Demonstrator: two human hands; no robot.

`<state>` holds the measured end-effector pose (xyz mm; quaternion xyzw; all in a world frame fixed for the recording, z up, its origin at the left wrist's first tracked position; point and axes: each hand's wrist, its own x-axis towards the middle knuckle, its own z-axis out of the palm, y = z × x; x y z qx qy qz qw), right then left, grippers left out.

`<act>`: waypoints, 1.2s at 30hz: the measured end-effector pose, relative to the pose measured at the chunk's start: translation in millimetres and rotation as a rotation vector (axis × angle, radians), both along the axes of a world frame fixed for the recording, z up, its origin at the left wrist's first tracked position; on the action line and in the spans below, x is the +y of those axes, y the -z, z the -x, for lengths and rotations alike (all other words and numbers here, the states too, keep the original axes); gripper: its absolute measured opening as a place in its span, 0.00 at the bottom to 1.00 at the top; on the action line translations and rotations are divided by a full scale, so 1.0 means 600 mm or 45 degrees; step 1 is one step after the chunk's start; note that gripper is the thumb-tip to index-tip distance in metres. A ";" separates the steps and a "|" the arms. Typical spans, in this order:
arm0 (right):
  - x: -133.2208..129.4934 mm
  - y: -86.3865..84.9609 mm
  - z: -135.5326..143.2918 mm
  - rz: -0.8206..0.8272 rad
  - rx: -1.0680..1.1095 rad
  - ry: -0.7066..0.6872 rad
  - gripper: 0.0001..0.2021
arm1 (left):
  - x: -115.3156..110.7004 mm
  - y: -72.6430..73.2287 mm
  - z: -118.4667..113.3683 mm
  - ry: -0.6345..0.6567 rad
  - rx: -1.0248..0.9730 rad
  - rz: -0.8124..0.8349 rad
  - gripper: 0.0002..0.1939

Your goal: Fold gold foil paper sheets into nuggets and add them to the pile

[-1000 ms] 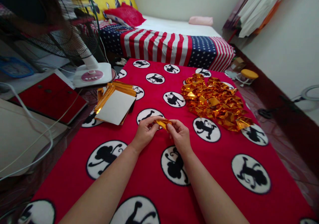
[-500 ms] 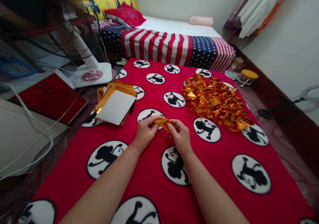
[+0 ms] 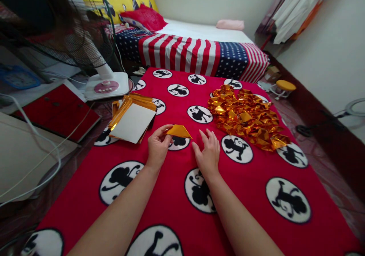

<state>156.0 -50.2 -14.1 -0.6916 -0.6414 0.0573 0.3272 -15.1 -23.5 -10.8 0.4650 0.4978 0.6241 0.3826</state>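
Note:
A folded piece of gold foil paper [image 3: 178, 131], flat with slanted ends, is pinched at its left end by my left hand [image 3: 159, 145]. My right hand [image 3: 208, 149] is just right of the piece, fingers apart, holding nothing. Left of my hands lies a stack of foil sheets [image 3: 134, 121], gold edges showing and a pale sheet face on top. A heap of folded gold foil pieces [image 3: 248, 117] spreads over the far right part of the red cloth [image 3: 176, 184], which is printed with black monkey figures in white circles.
A standing fan [image 3: 106, 84] is at the left, beside a red panel [image 3: 57, 108] and a loose white cable [image 3: 37, 130]. Beyond the cloth is a bed with a stars-and-stripes cover [image 3: 182, 54]. A small yellow-topped stool [image 3: 285, 85] stands at the right.
My right hand has let go of the foil piece and opened, moving slightly right. My left hand has shifted a little left, still pinching the piece, which now shows flat.

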 end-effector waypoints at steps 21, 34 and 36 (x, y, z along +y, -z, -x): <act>0.047 -0.006 -0.015 -0.196 0.684 -0.428 0.19 | -0.003 -0.002 -0.005 0.038 0.241 0.129 0.16; 0.019 -0.011 0.006 -0.251 0.606 -0.365 0.05 | -0.010 -0.011 -0.016 0.125 0.675 0.047 0.07; 0.018 -0.012 0.004 -0.230 0.641 -0.358 0.05 | -0.011 -0.011 -0.015 0.130 0.689 0.047 0.07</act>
